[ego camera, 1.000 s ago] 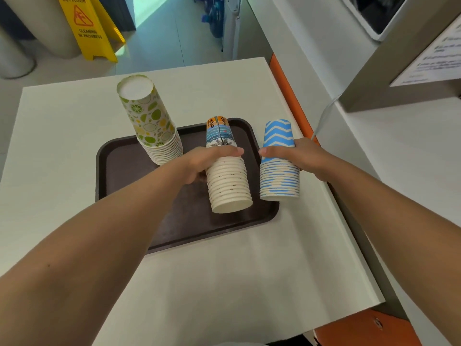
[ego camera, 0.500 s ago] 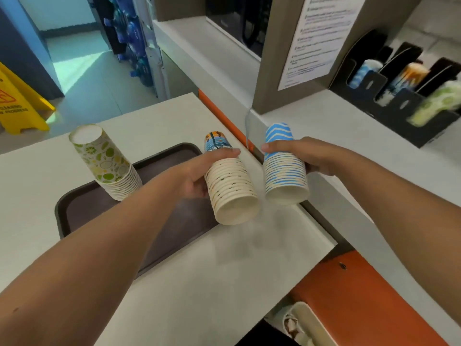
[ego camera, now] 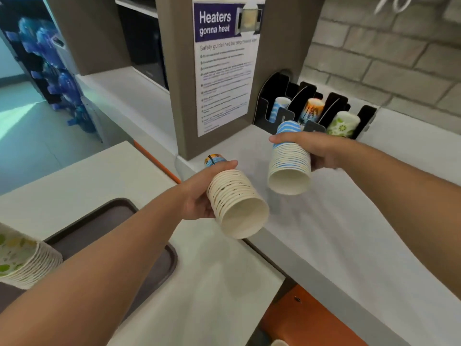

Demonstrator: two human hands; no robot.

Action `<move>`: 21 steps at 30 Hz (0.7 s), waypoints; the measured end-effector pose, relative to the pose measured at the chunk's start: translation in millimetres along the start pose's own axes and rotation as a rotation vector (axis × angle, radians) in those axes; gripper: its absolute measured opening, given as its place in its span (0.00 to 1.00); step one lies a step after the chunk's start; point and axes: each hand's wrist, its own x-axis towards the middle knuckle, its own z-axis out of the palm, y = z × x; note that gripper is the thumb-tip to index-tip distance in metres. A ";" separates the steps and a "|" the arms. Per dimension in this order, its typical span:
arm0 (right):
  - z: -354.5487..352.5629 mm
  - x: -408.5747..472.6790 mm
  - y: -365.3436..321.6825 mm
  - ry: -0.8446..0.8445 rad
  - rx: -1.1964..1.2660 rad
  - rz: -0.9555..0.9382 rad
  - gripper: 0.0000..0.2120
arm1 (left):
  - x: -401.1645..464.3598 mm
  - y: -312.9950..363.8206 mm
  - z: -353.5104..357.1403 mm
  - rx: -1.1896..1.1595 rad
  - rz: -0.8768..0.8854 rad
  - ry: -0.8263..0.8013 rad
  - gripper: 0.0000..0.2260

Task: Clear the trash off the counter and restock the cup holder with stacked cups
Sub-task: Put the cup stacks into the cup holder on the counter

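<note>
just cup stacks (ego camera: 237, 203) above counter edge (ego camera: 264, 248)

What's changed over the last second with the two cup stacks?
Both stacks left the tray: the left hand carries the orange-topped stack, the right hand the blue wave stack, toward the cup holder. Grips unchanged; the green stack stays on the tray.

A single wide-angle view, worn on the person's head, looks forward and steeply down along both forearms. It sits close above the desk (ego camera: 349, 221), with the hands near mid-frame. It faces the cup holder (ego camera: 287, 96) and brick wall (ego camera: 386, 46) beyond, straight lines bowing at the edges.
</note>
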 end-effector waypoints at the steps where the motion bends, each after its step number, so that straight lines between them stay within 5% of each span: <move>1: -14.4 8.4 -4.8 0.017 0.013 -0.006 0.29 | 8.7 8.4 6.5 0.000 0.001 -0.002 0.27; 3: -43.9 29.0 -17.2 0.055 0.037 -0.007 0.27 | 27.1 24.6 19.9 -0.001 0.008 -0.002 0.26; 7: -98.2 75.6 -46.3 0.096 0.026 -0.020 0.40 | 65.9 52.4 44.2 -0.045 0.016 -0.004 0.22; 14: -158.3 149.2 -107.6 0.299 0.052 -0.113 0.22 | 116.8 82.7 68.1 -0.111 0.042 0.020 0.21; 18: -168.9 187.7 -126.3 0.402 0.129 -0.144 0.27 | 136.1 88.4 69.9 -0.145 0.040 0.014 0.16; 21: -170.8 213.0 -130.2 0.490 0.200 -0.180 0.36 | 145.9 89.0 68.4 -0.134 0.032 0.018 0.23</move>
